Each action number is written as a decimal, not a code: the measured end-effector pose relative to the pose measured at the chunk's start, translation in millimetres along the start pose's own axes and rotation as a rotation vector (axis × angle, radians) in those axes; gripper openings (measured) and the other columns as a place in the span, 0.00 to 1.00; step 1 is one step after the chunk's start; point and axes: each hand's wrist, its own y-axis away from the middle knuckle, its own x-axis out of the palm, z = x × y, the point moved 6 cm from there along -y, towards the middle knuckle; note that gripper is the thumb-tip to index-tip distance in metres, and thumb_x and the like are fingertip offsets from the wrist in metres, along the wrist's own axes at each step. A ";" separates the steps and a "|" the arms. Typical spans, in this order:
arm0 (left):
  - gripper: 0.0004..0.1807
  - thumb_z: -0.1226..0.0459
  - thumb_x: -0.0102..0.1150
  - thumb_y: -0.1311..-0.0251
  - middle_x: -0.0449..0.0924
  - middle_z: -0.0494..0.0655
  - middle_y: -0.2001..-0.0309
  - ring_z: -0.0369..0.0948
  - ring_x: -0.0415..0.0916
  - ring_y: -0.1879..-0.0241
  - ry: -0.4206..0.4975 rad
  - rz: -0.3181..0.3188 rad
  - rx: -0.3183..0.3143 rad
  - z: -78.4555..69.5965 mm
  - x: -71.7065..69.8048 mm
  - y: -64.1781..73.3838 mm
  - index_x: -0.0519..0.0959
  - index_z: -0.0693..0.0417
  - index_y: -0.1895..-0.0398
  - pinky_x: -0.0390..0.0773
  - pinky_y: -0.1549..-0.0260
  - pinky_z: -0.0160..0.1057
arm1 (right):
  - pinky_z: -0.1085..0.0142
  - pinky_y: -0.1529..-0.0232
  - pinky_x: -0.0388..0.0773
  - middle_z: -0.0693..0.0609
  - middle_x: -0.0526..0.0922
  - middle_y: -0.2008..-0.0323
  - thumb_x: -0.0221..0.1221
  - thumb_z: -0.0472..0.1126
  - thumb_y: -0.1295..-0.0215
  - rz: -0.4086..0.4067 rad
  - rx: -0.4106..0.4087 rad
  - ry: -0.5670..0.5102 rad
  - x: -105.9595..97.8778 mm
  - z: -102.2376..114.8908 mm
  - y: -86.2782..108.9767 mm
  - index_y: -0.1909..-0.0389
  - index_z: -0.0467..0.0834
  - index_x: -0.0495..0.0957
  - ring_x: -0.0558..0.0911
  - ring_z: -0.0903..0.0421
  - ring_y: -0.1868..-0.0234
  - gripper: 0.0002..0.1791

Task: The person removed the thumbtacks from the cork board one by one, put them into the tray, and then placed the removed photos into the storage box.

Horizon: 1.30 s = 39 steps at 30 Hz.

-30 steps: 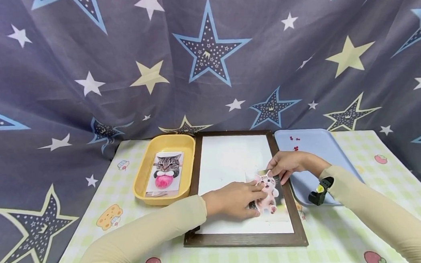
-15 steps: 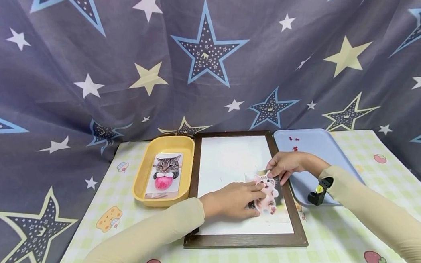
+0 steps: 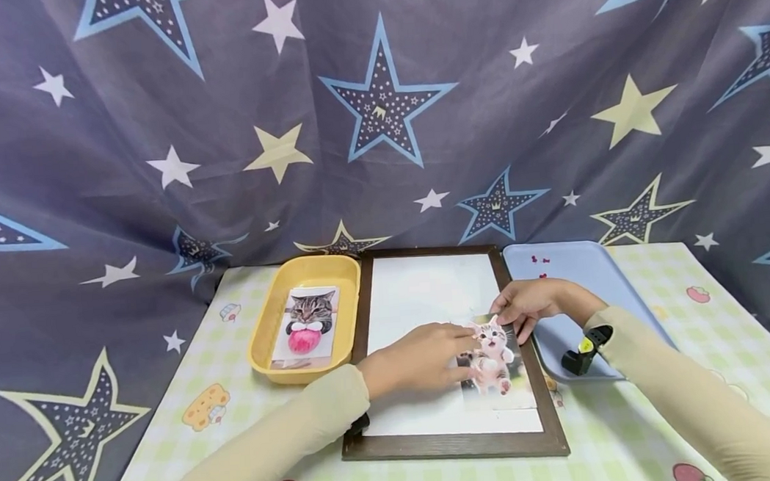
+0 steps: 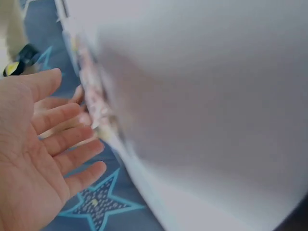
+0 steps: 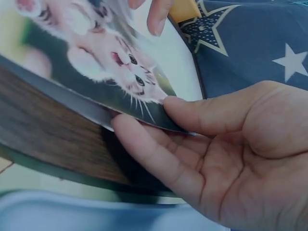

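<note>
A kitten photo [image 3: 498, 381] lies on the lower right of a white board [image 3: 421, 290] with a dark brown wooden frame [image 3: 457, 443]. My right hand [image 3: 528, 305] pinches the photo's upper right corner; the right wrist view shows the thumb on top of the print and the index finger at its edge, above the wooden border. My left hand [image 3: 421, 356] reaches over the photo's left part with its fingers straight. In the left wrist view, those fingers [image 4: 67, 144] are spread and appear to hold nothing. Whether they touch the photo I cannot tell.
Left of the frame stands a yellow tray [image 3: 263, 343] holding a photo of a cat with a pink ball [image 3: 307, 326]. On the right, partly beneath my right arm, a blue tray [image 3: 585, 272] holds several small red pieces [image 3: 541, 260]. A star-patterned cloth [image 3: 382, 196] hangs behind the table.
My left hand has drawn back slightly to the left, baring more of the kitten photo. The right hand keeps its pinch at the corner. The head view has tilted a little upward.
</note>
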 end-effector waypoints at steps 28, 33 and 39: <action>0.27 0.50 0.54 0.26 0.76 0.48 0.31 0.47 0.74 0.32 0.254 -0.276 -0.372 76.2 -106.9 65.2 0.73 0.51 0.29 0.70 0.29 0.48 | 0.58 0.50 0.87 0.55 0.81 0.65 0.51 0.32 0.24 -0.079 -0.271 -0.183 -17.8 32.3 3.0 0.44 0.31 0.73 0.85 0.59 0.65 0.13; 0.28 0.50 0.54 0.26 0.73 0.48 0.29 0.47 0.71 0.30 0.359 -0.348 -0.442 96.1 -126.7 85.4 0.72 0.51 0.28 0.69 0.29 0.51 | 0.60 0.52 0.87 0.57 0.82 0.67 0.51 0.30 0.24 -0.086 -0.331 -0.245 -20.9 41.1 8.4 0.53 0.43 0.78 0.85 0.61 0.67 0.09; 0.29 0.49 0.54 0.26 0.73 0.48 0.29 0.47 0.68 0.28 0.428 -0.404 -0.510 114.8 -139.0 105.4 0.72 0.53 0.29 0.69 0.29 0.53 | 0.62 0.53 0.88 0.57 0.82 0.69 0.52 0.31 0.24 -0.126 -0.359 -0.279 -26.1 56.1 13.2 0.56 0.46 0.80 0.85 0.61 0.68 0.09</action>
